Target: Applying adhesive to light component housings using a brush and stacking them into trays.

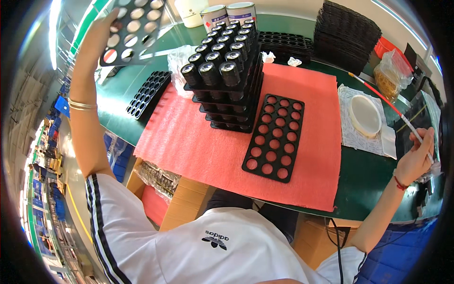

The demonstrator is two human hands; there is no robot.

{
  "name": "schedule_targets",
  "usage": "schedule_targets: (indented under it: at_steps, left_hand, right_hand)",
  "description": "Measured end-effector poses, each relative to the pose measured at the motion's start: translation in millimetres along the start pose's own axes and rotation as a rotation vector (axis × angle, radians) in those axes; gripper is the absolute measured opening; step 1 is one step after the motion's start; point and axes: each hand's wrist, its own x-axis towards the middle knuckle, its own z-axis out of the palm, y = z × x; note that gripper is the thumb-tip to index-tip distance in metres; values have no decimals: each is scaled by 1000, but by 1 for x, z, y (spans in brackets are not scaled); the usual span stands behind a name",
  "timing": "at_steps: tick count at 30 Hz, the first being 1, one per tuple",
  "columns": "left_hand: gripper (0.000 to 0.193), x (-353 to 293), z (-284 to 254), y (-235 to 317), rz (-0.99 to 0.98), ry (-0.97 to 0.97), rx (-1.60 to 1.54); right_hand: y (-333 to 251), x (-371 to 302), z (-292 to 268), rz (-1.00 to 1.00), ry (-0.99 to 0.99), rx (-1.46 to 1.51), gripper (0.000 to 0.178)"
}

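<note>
Raised at the upper left, my left hand (100, 35) grips the edge of a dark plate (124, 39) with rows of round holes. Far to the right, my right hand (416, 156) is closed around a thin brush (380, 94) with a red handle, its pale tip pointing up and left. Below that tip, a shallow round white dish (365, 116) sits on a white cloth (346, 97). Black cylinders (208, 72) with shiny round tops stand in stacked black trays (229, 125). Beside the stack, a black holed tray (273, 137) lies flat on a pink foam sheet (189, 151).
Another black tray (149, 94) lies on the green table at left. At the back are two tins (213, 18), a white jug (189, 13) and a tall stack of black trays (347, 35). A clear bag (392, 75) stands at right. Below the table edge is a cardboard box (187, 201).
</note>
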Motion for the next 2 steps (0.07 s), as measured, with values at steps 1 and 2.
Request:
schedule_targets:
  at_steps: [1, 2]
  left_hand:
    - [31, -6, 15, 40, -237, -99, -376]
    - [31, -6, 14, 43, -229, -100, -379]
  right_hand:
    - [1, 2, -6, -24, 7, -13, 25]
    - [1, 3, -9, -20, 13, -9, 24]
